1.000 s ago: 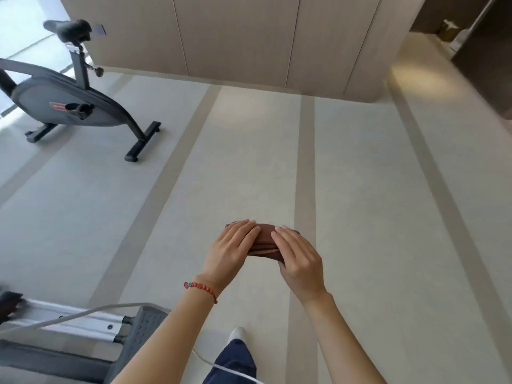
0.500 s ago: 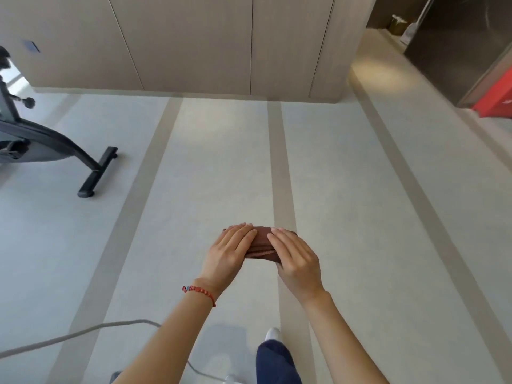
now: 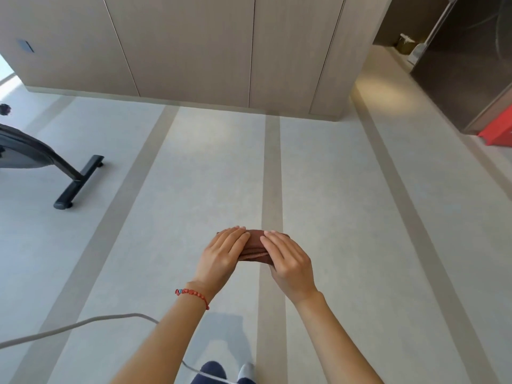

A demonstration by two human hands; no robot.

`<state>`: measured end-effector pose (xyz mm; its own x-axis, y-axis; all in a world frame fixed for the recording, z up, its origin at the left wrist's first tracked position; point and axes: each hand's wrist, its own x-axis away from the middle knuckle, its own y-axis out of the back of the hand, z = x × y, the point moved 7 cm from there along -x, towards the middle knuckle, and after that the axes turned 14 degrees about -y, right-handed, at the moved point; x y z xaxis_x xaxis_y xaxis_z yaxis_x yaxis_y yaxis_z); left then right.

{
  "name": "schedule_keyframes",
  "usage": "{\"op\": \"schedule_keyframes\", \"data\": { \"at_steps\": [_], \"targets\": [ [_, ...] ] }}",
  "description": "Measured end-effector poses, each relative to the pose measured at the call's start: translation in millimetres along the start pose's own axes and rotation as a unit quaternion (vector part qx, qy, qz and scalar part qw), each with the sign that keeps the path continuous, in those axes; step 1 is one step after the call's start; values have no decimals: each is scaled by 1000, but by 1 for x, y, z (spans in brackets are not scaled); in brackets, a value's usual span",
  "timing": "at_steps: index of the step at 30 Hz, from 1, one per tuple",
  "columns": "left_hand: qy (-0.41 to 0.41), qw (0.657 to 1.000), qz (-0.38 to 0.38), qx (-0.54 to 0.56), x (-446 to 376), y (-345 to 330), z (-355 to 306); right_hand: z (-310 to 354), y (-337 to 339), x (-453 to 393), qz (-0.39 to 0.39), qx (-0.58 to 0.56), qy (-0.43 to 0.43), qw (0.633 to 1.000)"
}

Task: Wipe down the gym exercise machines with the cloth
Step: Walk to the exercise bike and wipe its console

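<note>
A folded dark red-brown cloth point(image 3: 256, 246) is held in front of me at waist height, over the floor. My left hand point(image 3: 221, 254) grips its left end, fingers laid over the top. My right hand point(image 3: 288, 259) grips its right end the same way. Most of the cloth is hidden under the two hands. A black and grey exercise bike point(image 3: 30, 159) stands at the left edge, only its rear body and floor foot in view, well away from my hands.
A grey cable point(image 3: 72, 325) curves across the floor at lower left. A beige panelled wall point(image 3: 194, 45) closes the far side. A dark doorway point(image 3: 471, 65) and a red object point(image 3: 497, 131) sit at right. Pale striped floor lies ahead.
The view has swung right: the bike has slid toward the left edge and the treadmill at lower left has dropped out. Both hands keep the same hold on the cloth.
</note>
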<state>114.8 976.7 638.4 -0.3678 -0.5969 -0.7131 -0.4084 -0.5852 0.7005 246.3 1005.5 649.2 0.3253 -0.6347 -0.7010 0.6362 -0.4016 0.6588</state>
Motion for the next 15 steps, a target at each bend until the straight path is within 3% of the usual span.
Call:
{"op": "schedule_keyframes", "data": {
  "at_steps": [15],
  "targets": [
    [-3,1000,-13,-5,-63,-71,150,-57,-114,-121,15,1,-9,1000]
  ]
}}
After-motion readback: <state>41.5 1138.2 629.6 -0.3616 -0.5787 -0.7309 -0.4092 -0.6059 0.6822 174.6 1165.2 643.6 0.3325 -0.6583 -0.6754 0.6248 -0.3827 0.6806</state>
